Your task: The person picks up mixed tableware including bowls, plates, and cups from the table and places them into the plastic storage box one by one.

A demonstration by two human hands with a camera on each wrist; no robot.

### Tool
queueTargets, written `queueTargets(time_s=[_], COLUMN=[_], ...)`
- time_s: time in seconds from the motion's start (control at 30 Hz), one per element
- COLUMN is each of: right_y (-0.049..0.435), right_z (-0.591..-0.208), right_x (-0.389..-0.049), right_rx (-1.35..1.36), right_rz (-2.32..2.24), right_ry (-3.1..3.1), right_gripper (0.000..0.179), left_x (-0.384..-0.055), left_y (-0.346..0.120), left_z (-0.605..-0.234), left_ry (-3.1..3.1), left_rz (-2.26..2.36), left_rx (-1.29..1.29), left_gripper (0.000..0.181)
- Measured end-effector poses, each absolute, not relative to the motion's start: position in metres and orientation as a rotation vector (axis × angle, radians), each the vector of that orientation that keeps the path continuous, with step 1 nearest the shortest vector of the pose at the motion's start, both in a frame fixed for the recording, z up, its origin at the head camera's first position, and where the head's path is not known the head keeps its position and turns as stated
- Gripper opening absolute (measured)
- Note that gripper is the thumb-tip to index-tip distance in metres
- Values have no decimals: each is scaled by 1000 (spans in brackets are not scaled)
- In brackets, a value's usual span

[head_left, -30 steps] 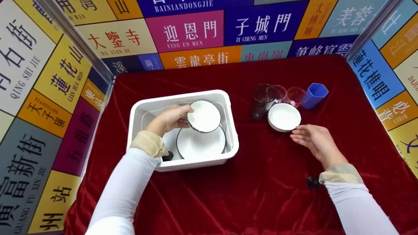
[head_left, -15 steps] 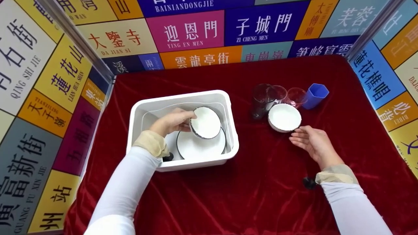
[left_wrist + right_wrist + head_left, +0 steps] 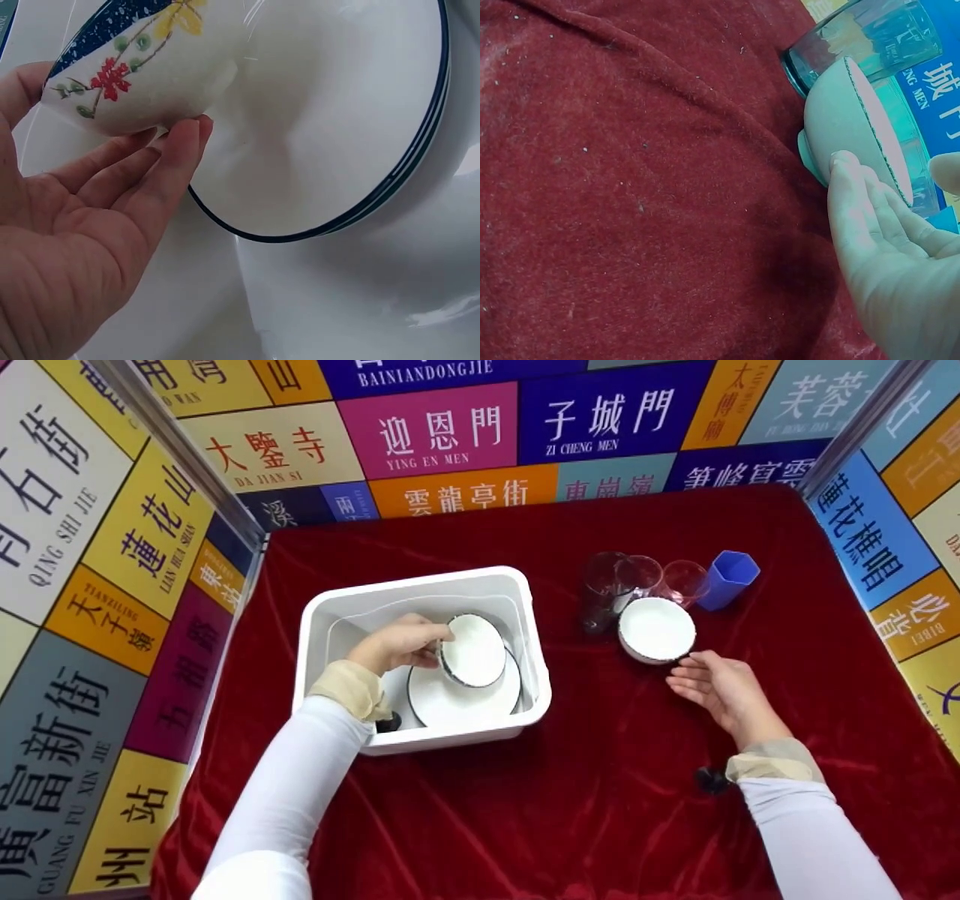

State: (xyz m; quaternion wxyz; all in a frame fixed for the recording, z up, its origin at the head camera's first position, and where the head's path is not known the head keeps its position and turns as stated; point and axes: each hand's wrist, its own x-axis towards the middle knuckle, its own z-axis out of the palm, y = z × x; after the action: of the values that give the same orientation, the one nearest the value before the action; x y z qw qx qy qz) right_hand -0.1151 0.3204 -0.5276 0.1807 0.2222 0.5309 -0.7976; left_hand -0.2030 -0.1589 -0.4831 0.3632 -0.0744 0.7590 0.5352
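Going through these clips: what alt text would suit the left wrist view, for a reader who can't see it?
A left hand holds a tilted bowl painted with red and yellow flowers, its thumb at the rim and fingers underneath. Behind it, a white plate with a dark blue rim lies in a white tub.

Wall panels (image 3: pixel 427 472): multicoloured, lettered | cloth (image 3: pixel 600 802): deep red, creased | corner posts (image 3: pixel 192 465): grey, metallic

Left grip (image 3: pixel 400 644) in a pinch, right grip (image 3: pixel 718 686) with fingers (image 3: pixel 847 199) outstretched, thumb (image 3: pixel 946 172) apart
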Motion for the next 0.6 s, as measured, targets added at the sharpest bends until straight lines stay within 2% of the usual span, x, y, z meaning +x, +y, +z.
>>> queueTargets(time_s=[0.33,0.6], right_y=[323,322], right_z=[-529,-531], right_x=[-115,-116], right_rx=[643,637], right_rz=[-2261,-2271], right_ry=[1467,1447], right_gripper=[21,22], left_x=[-205,-207], left_y=[-147,-145], left_z=[-488,-493], left_ry=[1921,1902], left_rz=[1338,1310], left_rx=[-162,-150], left_gripper=[15,22])
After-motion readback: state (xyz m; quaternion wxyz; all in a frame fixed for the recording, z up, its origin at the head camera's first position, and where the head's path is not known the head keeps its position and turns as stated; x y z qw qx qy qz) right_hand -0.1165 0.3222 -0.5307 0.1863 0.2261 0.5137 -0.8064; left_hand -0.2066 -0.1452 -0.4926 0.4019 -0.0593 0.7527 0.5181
